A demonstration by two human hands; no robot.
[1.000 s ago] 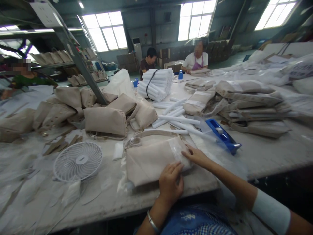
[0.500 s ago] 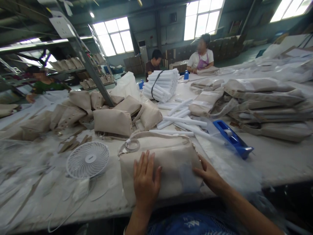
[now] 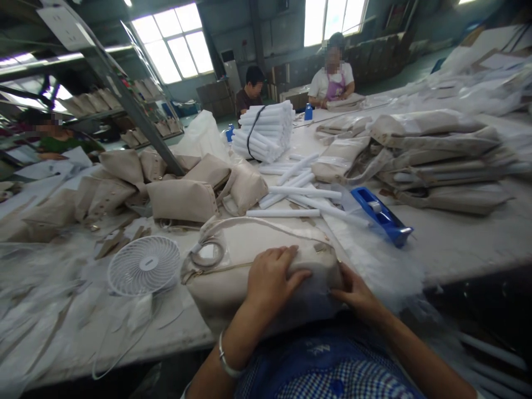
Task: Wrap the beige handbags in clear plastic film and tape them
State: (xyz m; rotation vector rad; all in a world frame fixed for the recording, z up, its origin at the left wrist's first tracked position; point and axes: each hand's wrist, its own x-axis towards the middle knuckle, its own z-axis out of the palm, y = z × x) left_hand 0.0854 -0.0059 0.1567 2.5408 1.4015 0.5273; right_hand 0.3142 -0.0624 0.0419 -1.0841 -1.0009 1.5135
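Note:
A beige handbag (image 3: 222, 296) lies in front of me at the table's near edge, partly inside clear plastic. Its zipper runs along the top, and a coiled strap (image 3: 206, 252) sits at the left end. My left hand (image 3: 274, 280) rests across the bag's upper right part, fingers stretched out and thumb apart. At the right end, my right hand (image 3: 353, 288) grips the bag's corner, thumb on the front and fingers round the side. The bag hides some of those fingertips.
A white fan (image 3: 144, 265) is at the left. A blue tape dispenser (image 3: 380, 216) stands right of loose white tubes (image 3: 305, 191). Beige bags (image 3: 180, 200) pile up behind the fan, with stacked wrapped bags (image 3: 444, 166) at right. Co-workers (image 3: 332, 77) sit across the table.
My left hand has slid right and up over the bag. The bag has tipped, so its zippered top now shows. My right hand keeps its hold, and the view has shifted.

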